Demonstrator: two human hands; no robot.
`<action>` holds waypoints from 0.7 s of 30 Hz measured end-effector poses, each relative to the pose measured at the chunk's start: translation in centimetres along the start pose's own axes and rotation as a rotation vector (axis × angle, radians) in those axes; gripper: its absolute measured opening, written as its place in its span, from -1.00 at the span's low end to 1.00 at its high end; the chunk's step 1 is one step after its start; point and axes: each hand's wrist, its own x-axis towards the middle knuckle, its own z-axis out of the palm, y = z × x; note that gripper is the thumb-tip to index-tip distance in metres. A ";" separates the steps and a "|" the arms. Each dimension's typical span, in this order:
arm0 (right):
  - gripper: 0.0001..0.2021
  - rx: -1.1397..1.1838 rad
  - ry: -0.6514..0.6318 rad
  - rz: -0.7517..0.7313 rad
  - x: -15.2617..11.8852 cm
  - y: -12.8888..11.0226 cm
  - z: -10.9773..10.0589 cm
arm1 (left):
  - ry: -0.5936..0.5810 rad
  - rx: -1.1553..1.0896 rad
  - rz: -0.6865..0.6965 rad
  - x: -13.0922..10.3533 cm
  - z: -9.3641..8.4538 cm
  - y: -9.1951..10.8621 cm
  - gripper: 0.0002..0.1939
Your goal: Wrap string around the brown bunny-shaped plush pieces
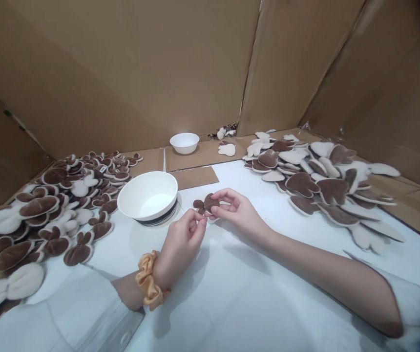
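Pale sleeve (74,308), then left hand (181,239), grip unclear; right hand (242,214) pinches brown plush piece (208,203)

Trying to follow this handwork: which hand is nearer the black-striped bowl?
The left hand. It is just in front and to the right of the bowl; the right hand is farther right, holding a brown plush piece.

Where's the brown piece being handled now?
In the head view, the brown piece is near centre, pinched by the right hand beside the left hand, right of the larger bowl.
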 end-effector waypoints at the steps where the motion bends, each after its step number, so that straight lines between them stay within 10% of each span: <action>1: -0.79 0.016 -0.010 0.003 0.0 0.0 -0.1 | -0.006 -0.042 -0.016 0.1 -0.1 -0.1 -0.80; 12: -0.81 0.163 -0.114 -0.074 0.2 -0.3 -0.5 | -0.323 -0.493 -0.169 1.7 -0.8 -0.9 -0.71; 21: -0.79 -0.042 -0.300 -0.027 -0.4 -1.2 -0.4 | -0.311 -0.437 0.003 2.6 -1.8 -0.8 -0.86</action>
